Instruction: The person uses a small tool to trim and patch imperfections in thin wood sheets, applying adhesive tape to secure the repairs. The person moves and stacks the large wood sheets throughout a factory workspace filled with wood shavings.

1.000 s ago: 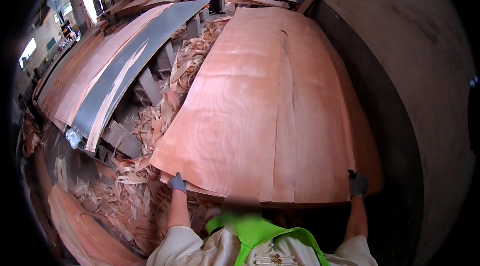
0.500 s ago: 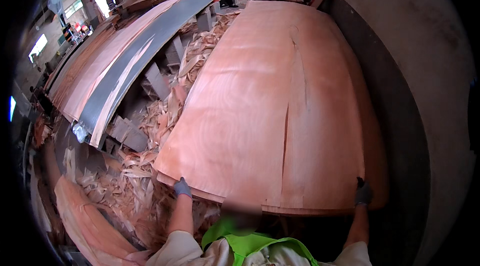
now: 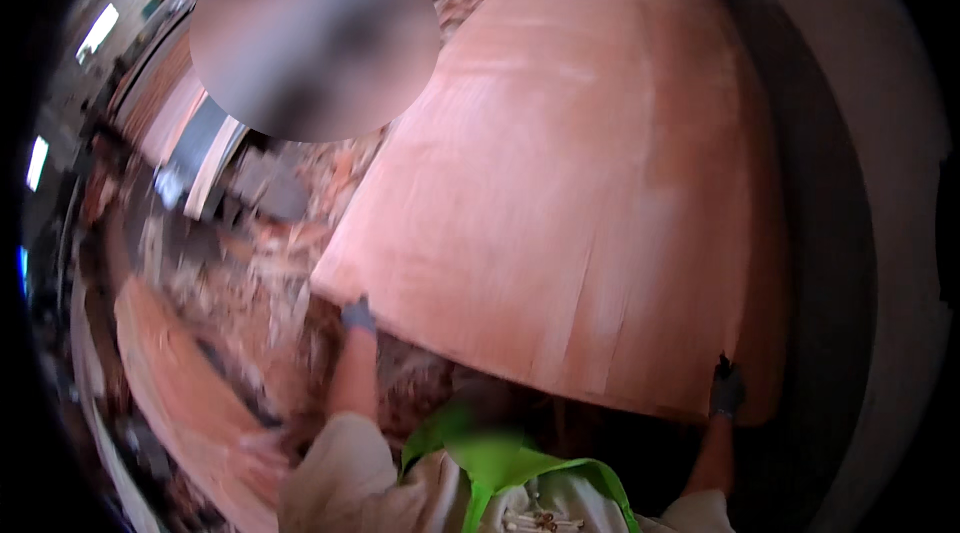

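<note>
The gloved left hand (image 3: 357,315) grips the wood veneer sheet (image 3: 540,183) at its eight o'clock, the right hand (image 3: 727,391) at five.

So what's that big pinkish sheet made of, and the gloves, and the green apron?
The big sheet looks like thin wood veneer, smooth and unpainted, with faint grain and long crack-like lines. The grey gloves may be knitted fabric, perhaps coated; blur hides their texture. The green apron bends softly, so probably cloth, maybe plastic.
</note>
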`<control>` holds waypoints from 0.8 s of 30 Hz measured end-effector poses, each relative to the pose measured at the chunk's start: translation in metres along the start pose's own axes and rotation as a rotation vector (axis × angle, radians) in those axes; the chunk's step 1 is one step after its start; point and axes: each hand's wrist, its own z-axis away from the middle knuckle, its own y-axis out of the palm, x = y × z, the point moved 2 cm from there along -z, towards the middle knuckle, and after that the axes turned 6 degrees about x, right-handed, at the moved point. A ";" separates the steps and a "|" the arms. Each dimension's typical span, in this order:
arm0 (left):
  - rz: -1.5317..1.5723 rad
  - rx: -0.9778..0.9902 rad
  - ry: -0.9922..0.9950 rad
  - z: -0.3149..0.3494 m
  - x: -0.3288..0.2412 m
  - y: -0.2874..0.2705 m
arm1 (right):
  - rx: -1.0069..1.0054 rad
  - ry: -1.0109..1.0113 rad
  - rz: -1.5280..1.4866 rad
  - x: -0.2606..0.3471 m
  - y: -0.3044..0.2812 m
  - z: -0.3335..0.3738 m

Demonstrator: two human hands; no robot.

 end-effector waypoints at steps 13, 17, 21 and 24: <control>0.748 0.017 -0.198 -0.016 -0.033 -0.038 | 0.327 -0.018 0.004 -0.100 0.102 0.035; 0.403 -0.010 -0.006 -0.012 0.013 -0.032 | 0.232 -0.067 -0.041 -0.068 0.079 0.021; 1.649 0.068 -0.312 -0.018 0.045 -0.009 | 0.133 -0.065 -0.137 -0.061 0.095 0.002; 0.721 -0.083 0.077 -0.016 0.022 -0.034 | 0.246 0.054 -0.039 -0.090 0.104 -0.010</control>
